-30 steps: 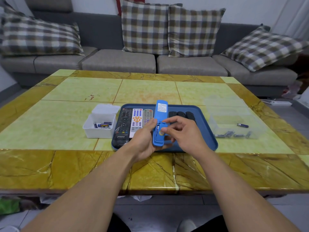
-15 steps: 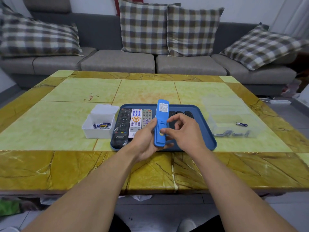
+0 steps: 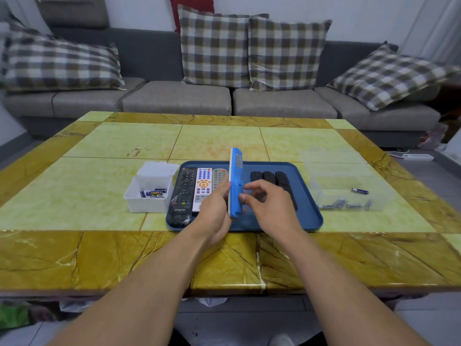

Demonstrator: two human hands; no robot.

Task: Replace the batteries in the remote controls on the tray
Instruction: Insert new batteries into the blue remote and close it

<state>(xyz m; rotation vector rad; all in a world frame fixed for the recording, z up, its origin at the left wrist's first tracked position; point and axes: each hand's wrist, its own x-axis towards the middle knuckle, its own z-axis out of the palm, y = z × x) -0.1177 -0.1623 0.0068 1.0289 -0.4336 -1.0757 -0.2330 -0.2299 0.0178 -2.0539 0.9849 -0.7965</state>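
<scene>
My left hand point(image 3: 215, 210) grips a blue remote point(image 3: 236, 182), held upright and edge-on above the blue tray point(image 3: 309, 216). Its back faces right and the battery cover is on. My right hand point(image 3: 268, 208) hovers just right of the remote with fingers curled and apart, thumb tip near its lower side, holding nothing. On the tray's left lie a black remote point(image 3: 184, 193), a white remote point(image 3: 203, 187) and a grey one point(image 3: 219, 176). Three black remotes point(image 3: 279, 179) lie on its right, partly hidden by my right hand.
A white box point(image 3: 149, 193) with several batteries stands left of the tray. A clear box point(image 3: 349, 196) with several batteries sits to the right. The tiled table point(image 3: 99, 191) ends near me; a grey sofa point(image 3: 179, 98) with checked cushions lies beyond.
The battery compartment, open a second ago, is now covered. My left hand has turned the blue remote from back-facing to edge-on, and my right hand has come off it.
</scene>
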